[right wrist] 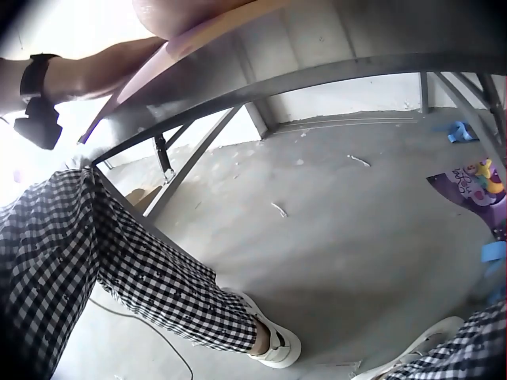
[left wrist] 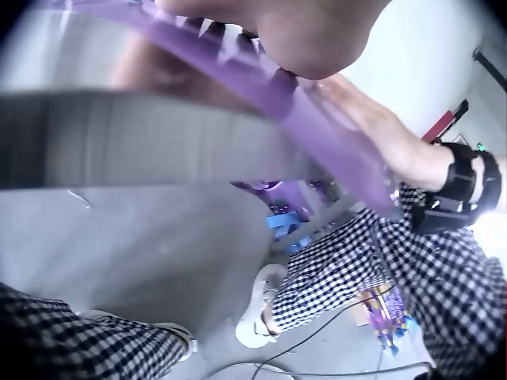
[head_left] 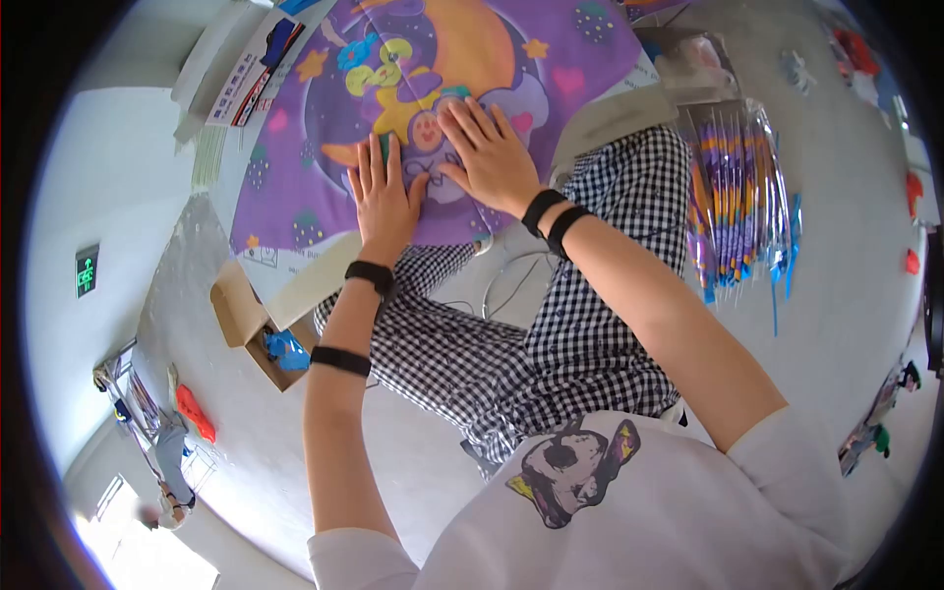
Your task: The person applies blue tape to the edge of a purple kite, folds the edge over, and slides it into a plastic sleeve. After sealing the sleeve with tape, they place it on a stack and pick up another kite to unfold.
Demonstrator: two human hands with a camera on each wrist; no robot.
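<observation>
A purple cartoon-printed sheet (head_left: 295,187) with a moon, stars and a yellow figure lies spread over the table, with a crease down its middle. My left hand (head_left: 385,202) rests flat on its near part, fingers pointing away. Beside it, my right hand (head_left: 492,162) lies on the print with fingers spread and slightly bent. Neither hand grips anything. In the left wrist view the sheet's purple edge (left wrist: 348,162) reaches past the table edge, while the left hand (left wrist: 309,36) shows only in part. The right hand (right wrist: 178,14) is mostly cut off in the right wrist view.
Packs of purple and orange sticks (head_left: 733,197) lie at the right. An open cardboard box (head_left: 251,320) with blue pieces stands at the left. The metal-framed table (right wrist: 317,83) stands over my checked trouser legs (head_left: 610,246). A cable (left wrist: 317,332) runs across the floor.
</observation>
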